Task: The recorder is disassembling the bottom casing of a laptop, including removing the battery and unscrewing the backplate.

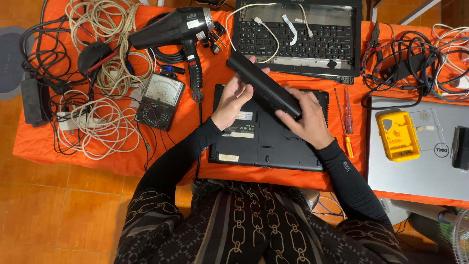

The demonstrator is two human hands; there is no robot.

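Observation:
A long black laptop battery (264, 83) is held at a slant above an upturned black laptop (266, 142) that lies on the orange cloth. My left hand (235, 98) grips the battery near its upper left end. My right hand (305, 117) holds its lower right end, fingers wrapped under it. Both arms wear black sleeves. The battery hides part of the laptop's rear edge.
A black hair dryer (178, 29) and an analogue multimeter (160, 100) lie left, among tangled cables (105, 122). An opened laptop keyboard chassis (298, 39) sits behind. Screwdrivers (347, 120), a yellow tool case (399, 134) on a grey laptop (415, 166) and pliers (373, 41) lie right.

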